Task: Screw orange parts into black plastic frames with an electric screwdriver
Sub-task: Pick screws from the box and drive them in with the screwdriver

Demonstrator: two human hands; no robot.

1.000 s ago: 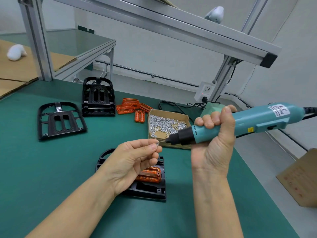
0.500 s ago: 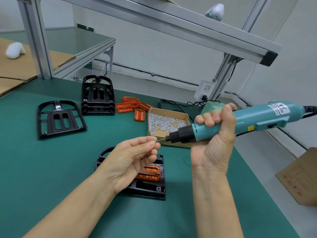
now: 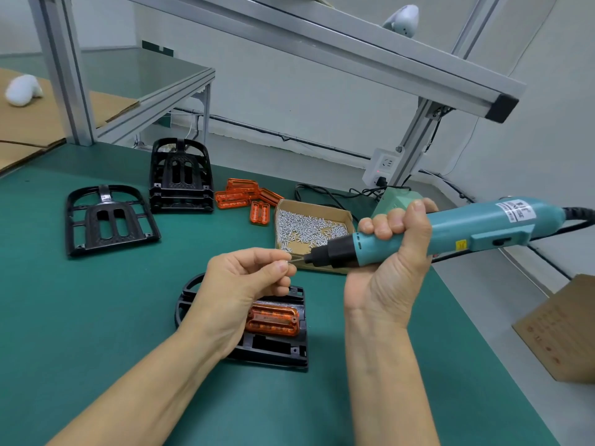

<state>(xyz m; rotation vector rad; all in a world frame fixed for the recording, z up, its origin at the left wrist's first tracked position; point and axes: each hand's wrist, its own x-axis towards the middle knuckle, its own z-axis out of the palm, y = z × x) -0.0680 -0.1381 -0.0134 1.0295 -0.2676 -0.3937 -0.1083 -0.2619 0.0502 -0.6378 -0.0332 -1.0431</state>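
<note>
One orange part (image 3: 273,320) sits in the black plastic frame (image 3: 280,346) lying on the green surface (image 3: 80,317) nearest the person, partly under the left hand (image 3: 244,284). That hand is raised above the frame, thumb and forefinger pinched on a small screw (image 3: 287,262) at the bit of the electric screwdriver (image 3: 450,233); the other fingers are curled in. The right hand (image 3: 391,262) is wrapped round the teal body of the screwdriver, held nearly level and pointing left. A white label on its barrel carries print too small to read, and a small yellow sticker sits near the switch.

Just behind the bit, an open cardboard box (image 3: 346,217) holds a heap of silver screws (image 3: 306,228), too many to count. Left of the box lie loose orange parts (image 3: 244,196), about four. Further left stands a stack of black frames (image 3: 180,177), three as far as can be told, and one single frame (image 3: 108,218) lies flat beside it. A white wall socket (image 3: 381,167) with a plug in it is fixed to the aluminium post behind.
</note>
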